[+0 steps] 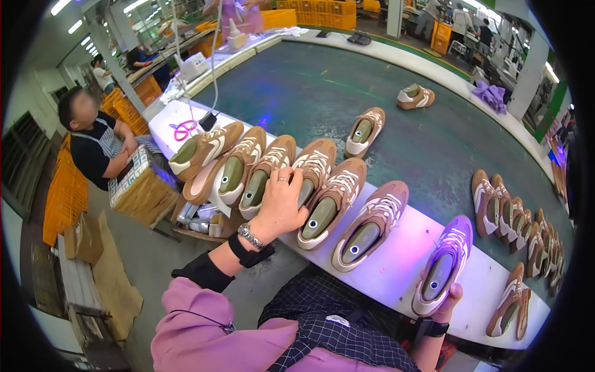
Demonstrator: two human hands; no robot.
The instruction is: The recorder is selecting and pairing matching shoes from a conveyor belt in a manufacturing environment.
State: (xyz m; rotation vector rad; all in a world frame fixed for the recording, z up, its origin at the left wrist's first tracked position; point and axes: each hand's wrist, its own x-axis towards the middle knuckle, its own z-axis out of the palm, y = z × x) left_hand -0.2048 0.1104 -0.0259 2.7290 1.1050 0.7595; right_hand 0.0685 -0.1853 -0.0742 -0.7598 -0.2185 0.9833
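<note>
A row of brown sneakers with white laces, white heel patches and green inner linings lies along the white ledge. My left hand point(282, 201), wearing a ring and a metal watch, reaches over a middle sneaker point(320, 159), its fingers and thumb closed about the opening. Another sneaker point(343, 195) is just right of that hand, and one more point(372, 223) lies farther right. My right hand point(455, 294) grips a sneaker point(445, 263) by the heel, toe pointing away, under violet light. Part of that hand is hidden beneath the shoe.
Beyond the ledge, a dark green belt point(279, 80) carries more sneakers point(415, 97), with several lined up at the right point(496, 208). Pink-handled scissors point(184, 130) lie at the ledge's left end. A co-worker point(93, 136) sits at the left beside a stack of boxes point(142, 189).
</note>
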